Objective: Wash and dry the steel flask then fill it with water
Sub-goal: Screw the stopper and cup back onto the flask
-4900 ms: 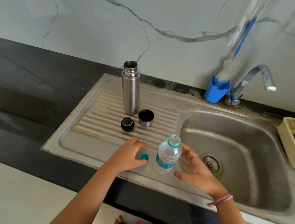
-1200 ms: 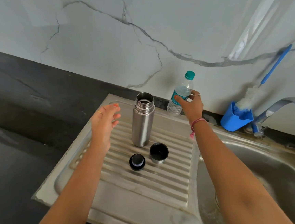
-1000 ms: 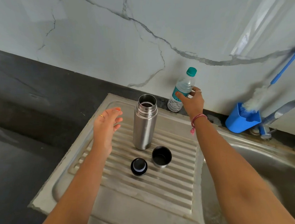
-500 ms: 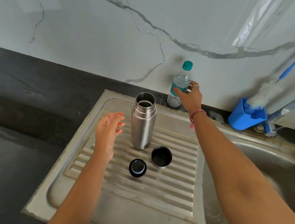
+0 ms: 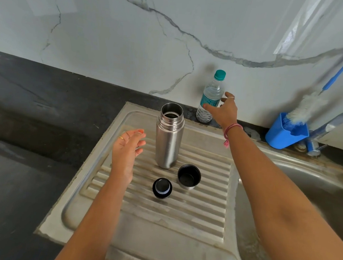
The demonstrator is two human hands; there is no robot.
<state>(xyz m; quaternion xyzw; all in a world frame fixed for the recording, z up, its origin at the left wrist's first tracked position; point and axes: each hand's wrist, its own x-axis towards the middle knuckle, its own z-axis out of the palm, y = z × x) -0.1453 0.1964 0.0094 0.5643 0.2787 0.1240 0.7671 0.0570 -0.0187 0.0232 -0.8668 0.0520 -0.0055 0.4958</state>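
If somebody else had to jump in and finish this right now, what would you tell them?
Right hand: reaching to the plastic water bottle, fingers loose beside it; whether it grips is unclear.
Left hand: open, empty, beside the steel flask.
The flask stands upright and uncapped on the sink's drainboard. Its stopper and cup lid lie just in front.
The bottle is capped and stands by the wall.
Whether the flask holds water cannot be seen.
Left: probably fit the stopper and cup lid.
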